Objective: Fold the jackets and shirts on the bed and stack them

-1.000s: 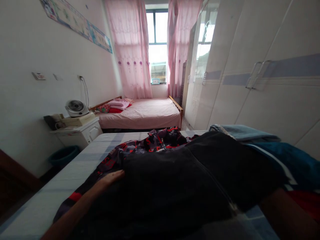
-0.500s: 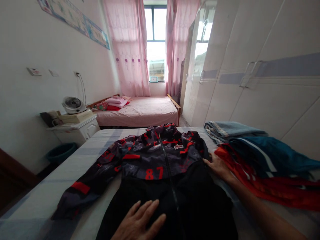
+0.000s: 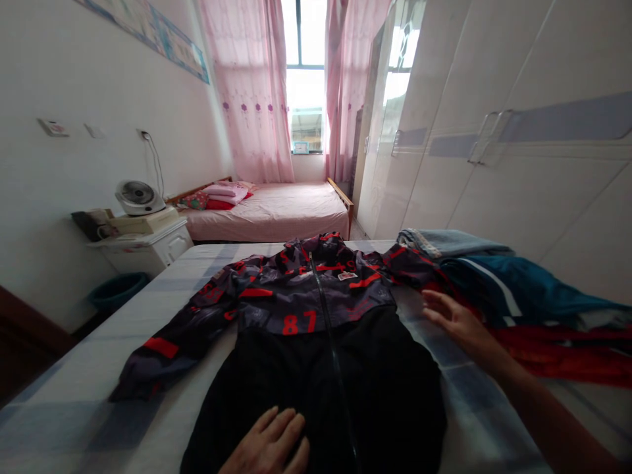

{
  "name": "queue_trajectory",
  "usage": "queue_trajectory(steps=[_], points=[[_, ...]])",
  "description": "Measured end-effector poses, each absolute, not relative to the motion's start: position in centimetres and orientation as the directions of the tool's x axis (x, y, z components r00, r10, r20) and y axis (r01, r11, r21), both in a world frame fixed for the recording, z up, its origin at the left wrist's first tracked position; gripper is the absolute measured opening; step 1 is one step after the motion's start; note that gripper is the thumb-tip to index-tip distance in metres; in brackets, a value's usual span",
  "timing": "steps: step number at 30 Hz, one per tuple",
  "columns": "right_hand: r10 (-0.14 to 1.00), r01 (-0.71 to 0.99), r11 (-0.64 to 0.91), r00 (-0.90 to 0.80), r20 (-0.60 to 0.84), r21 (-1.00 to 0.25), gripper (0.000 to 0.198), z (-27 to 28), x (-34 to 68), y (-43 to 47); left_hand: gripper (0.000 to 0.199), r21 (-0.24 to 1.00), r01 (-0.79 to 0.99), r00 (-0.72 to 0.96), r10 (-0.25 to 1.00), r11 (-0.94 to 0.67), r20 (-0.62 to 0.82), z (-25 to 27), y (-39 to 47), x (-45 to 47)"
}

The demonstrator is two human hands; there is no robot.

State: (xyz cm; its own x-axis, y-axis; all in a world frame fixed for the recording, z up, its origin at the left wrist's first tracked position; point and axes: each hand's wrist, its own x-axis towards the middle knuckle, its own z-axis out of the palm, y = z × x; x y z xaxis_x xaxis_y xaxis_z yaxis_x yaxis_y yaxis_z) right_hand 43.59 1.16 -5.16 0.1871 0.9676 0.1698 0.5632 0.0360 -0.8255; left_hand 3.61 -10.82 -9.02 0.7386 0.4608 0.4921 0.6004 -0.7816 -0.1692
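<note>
The zip-up jacket (image 3: 316,349) lies front up on the near bed (image 3: 162,289); good practice, I judge, is for the left hand (image 3: 276,441), fingers close together on the black lower front, to steady the cloth while the right-side sleeve is straightened untwisted. The right hand (image 3: 454,319), fingers loosely parted, is just beside that sleeve, contact uncertain. Its cuff is indistinct near the red garment (image 3: 567,359); the hem is out of view.

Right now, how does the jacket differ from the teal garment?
The jacket is dark with red markings; the teal garment carries a white stripe. The jacket lies spread out; the teal garment lies gathered over red clothing. Both are on the near bed.
</note>
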Motion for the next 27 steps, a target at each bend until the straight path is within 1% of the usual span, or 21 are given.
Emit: queue_trajectory(steps=[2, 4, 6, 8, 9, 11, 13, 14, 16, 17, 19, 20, 22, 23, 24, 25, 26, 27], points=[[0.994, 0.659, 0.074, 0.015, 0.112, -0.748, 0.054, -6.4, 42.6, -2.8, 0.019, -0.046, 0.59, 0.725, 0.504, -0.806, 0.469, -8.9, -11.3, 3.7], [0.987, 0.745, 0.157, -0.103, 0.12, -0.648, 0.058, -7.0, 41.6, -6.3, 0.022, 0.154, 0.594, 0.7, 0.601, -0.79, 0.386, -7.9, -11.3, 3.7], [0.964, 0.803, 0.265, -0.214, 0.157, -0.534, 0.067, -7.0, 40.5, -8.9, 0.023, 0.374, 0.656, 0.578, 0.755, -0.655, 0.309, -6.0, -10.6, 3.6], [0.937, 0.844, 0.343, -0.272, 0.221, -0.413, 0.082, -7.0, 39.3, -10.5, 0.023, 0.54, 0.713, 0.34, 0.894, -0.448, 0.292, -3.6, -9.3, 3.3], [0.922, 0.864, 0.365, -0.284, 0.263, -0.348, 0.088, -7.1, 38.5, -10.9, 0.024, 0.591, 0.719, 0.222, 0.927, -0.366, 0.304, -2.4, -8.6, 3.1], [0.89, 0.9, 0.371, -0.275, 0.364, -0.227, 0.092, -7.6, 37.0, -11.1, 0.025, 0.638, 0.715, 0.062, 0.934, -0.288, 0.352, -0.3, -7.0, 2.9], [0.85, 0.928, 0.341, -0.234, 0.471, -0.153, 0.085, -8.2, 35.5, -10.5, 0.026, 0.644, 0.716, 0.01, 0.926, -0.269, 0.376, 1.3, -5.6, 2.8], [0.837, 0.938, 0.314, -0.203, 0.507, -0.143, 0.079, -8.4, 35.0, -9.9, 0.026, 0.642, 0.718, 0.006, 0.925, -0.269, 0.38, 1.8, -5.1, 2.7], [0.846, 0.954, 0.245, -0.122, 0.519, -0.174, 0.067, -8.7, 34.6, -8.5, 0.028, 0.626, 0.728, 0.017, 0.92, -0.28, 0.392, 2.4, -4.4, 2.8], [0.869, 0.955, 0.203, -0.074, 0.488, -0.217, 0.062, -8.6, 34.8, -7.6, 0.029, 0.608, 0.74, 0.028, 0.915, -0.29, 0.402, 2.5, -4.3, 2.8], [0.93, 0.926, 0.096, 0.046, 0.364, -0.364, 0.053, -8.0, 35.7, -5.9, 0.029, 0.534, 0.792, 0.053, 0.904, -0.297, 0.425, 2.5, -4.3, 2.7], [0.95, 0.886, 0.045, 0.106, 0.295, -0.462, 0.049, -7.5, 36.3, -5.2, 0.029, 0.468, 0.833, 0.079, 0.9, -0.296, 0.428, 2.5, -4.5, 2.6], [0.962, 0.737, 0.002, 0.184, 0.203, -0.675, 0.04, -5.7, 37.6, -4.2, 0.036, 0.275, 0.904, 0.198, 0.892, -0.326, 0.406, 2.3, -5.1, 2.3], [0.958, 0.643, 0.017, 0.21, 0.198, -0.766, 0.037, -4.6, 38.1, -4.1, 0.041, 0.157, 0.917, 0.286, 0.879, -0.366, 0.381, 2.2, -5.4, 2.1], [0.945, 0.558, 0.057, 0.237, 0.224, -0.828, 0.035, -3.3, 38.4, -4.2, 0.045, 0.037, 0.909, 0.379, 0.859, -0.416, 0.343, 2.1, -5.7, 1.8], [0.921, 0.499, 0.107, 0.276, 0.275, -0.86, 0.034, -2.0, 38.7, -4.6, 0.046, -0.07, 0.881, 0.466, 0.834, -0.468, 0.297, 1.9, -6.1, 1.5], [0.884, 0.484, 0.152, 0.323, 0.337, -0.862, 0.035, -0.8, 38.8, -5.3, 0.046, -0.157, 0.847, 0.531, 0.808, -0.507, 0.257, 1.7, -6.4, 1.2], [0.838, 0.515, 0.177, 0.368, 0.403, -0.839, 0.036, 0.3, 38.9, -6.1, 0.046, -0.223, 0.821, 0.569, 0.789, -0.526, 0.232, 1.4, -6.7, 0.8]])
